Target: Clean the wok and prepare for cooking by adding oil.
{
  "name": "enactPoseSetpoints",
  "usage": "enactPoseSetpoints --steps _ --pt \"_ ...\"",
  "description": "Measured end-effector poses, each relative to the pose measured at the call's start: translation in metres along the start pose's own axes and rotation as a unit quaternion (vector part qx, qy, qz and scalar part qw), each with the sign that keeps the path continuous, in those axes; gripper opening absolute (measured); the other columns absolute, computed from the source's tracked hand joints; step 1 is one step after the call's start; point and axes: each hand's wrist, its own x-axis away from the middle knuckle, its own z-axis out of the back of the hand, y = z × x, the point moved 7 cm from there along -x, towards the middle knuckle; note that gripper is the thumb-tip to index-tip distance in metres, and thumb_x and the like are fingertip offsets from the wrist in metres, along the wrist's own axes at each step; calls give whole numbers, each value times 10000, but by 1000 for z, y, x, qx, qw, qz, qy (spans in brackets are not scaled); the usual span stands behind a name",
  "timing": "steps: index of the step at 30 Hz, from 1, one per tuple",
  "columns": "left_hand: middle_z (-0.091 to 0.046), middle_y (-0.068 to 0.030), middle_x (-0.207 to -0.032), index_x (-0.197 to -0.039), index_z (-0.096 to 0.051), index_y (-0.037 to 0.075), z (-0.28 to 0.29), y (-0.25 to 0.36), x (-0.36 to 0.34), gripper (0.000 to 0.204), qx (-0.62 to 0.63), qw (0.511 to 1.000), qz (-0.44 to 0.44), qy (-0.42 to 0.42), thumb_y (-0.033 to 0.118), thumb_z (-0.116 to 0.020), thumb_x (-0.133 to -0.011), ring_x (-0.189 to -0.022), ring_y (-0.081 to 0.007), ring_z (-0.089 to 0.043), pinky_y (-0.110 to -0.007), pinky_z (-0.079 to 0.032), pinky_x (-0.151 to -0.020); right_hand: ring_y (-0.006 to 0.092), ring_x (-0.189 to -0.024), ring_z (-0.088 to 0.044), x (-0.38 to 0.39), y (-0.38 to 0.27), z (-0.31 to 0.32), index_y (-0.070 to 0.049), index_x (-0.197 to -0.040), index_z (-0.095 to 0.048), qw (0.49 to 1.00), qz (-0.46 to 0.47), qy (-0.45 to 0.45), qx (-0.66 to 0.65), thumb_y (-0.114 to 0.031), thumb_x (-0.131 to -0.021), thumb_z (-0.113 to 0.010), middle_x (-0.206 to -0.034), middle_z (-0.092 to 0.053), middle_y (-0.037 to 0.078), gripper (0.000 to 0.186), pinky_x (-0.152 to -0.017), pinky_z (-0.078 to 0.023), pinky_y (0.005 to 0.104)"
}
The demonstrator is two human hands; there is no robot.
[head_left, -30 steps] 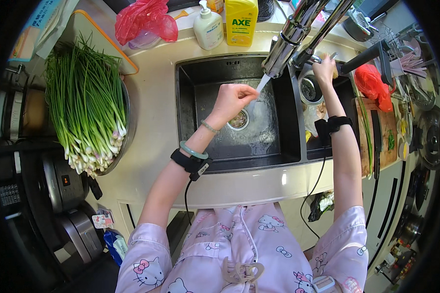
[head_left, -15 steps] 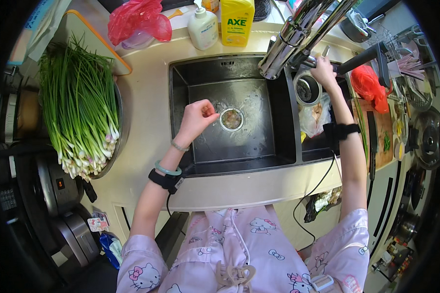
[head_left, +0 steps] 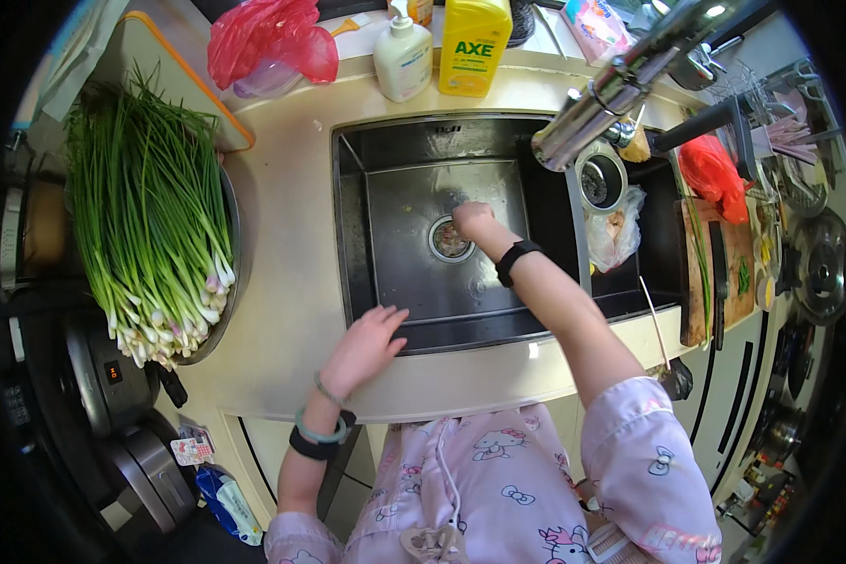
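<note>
My right hand (head_left: 473,220) is down in the black sink (head_left: 395,291), at the right edge of the round drain (head_left: 451,240). Its fingers are curled together, and their tips are hidden, so what they hold, if anything, does not show. Food scraps lie inside the drain. By the sink's front left rim is my left hand (head_left: 367,346), open and holding nothing, fingers stretched toward the basin. Above the sink's right side juts the chrome faucet (head_left: 597,108).
A big bowl of green onions (head_left: 150,226) stands left of the sink. Behind are a white pump bottle (head_left: 403,61) and a yellow bottle (head_left: 473,52). The right-hand basin holds a plastic bag (head_left: 616,235). A knife (head_left: 718,273) lies on the cutting board (head_left: 738,254).
My right hand has left the faucet and come down-left to the drain. My left hand has drawn back from beside the drain to the front rim, its fingers now stretched out.
</note>
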Motion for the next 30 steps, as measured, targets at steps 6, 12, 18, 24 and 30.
enactPoseSetpoints --steps 6,12,18,24,30 --pt "-557 -169 -1049 -1075 -521 1 -8 4 39 311 81 992 100 -12 133 -532 -793 -983 -308 -518 -355 -416 -865 246 -863 -603 -55 -17 -38 -81 -868 -644 988 41 138 -49 -158 -702 -596 -961 -613 103 189 -693 -501 356" --pt "-565 -162 -1033 -1049 -537 1 -4 2 45 286 72 994 69 54 124 -532 -791 -975 -296 -527 -352 -429 -840 297 -789 -604 -57 -31 -52 -28 -765 -628 971 118 203 -43 -108 -661 -594 -821 -615 164 136 -684 -501 364" --pt "-568 -162 -1016 -1034 -543 -6 -6 0 40 276 96 991 75 54 110 -540 -783 -953 -302 -531 -352 -430 -833 285 -719 -615 -68 -42 -74 -34 -667 -625 962 107 247 -51 -61 -671 -519 -765 -616 164 110 -613 -498 371" --pt "-570 -164 -1000 -1028 -540 -11 -4 -5 40 274 110 990 78 49 108 -543 -782 -939 -308 -533 -354 -433 -822 291 -667 -611 -63 -39 -79 -15 -674 -607 940 34 312 -133 -68 -709 -484 -736 -603 180 139 -587 -497 378" --pt "-571 -164 -995 -1028 -540 -13 -5 -1 39 276 98 992 66 44 116 -537 -785 -937 -304 -535 -354 -436 -820 280 -691 -613 -78 -37 -93 -3 -671 -606 940 104 319 -61 -62 -722 -476 -731 -607 173 152 -591 -503 375"
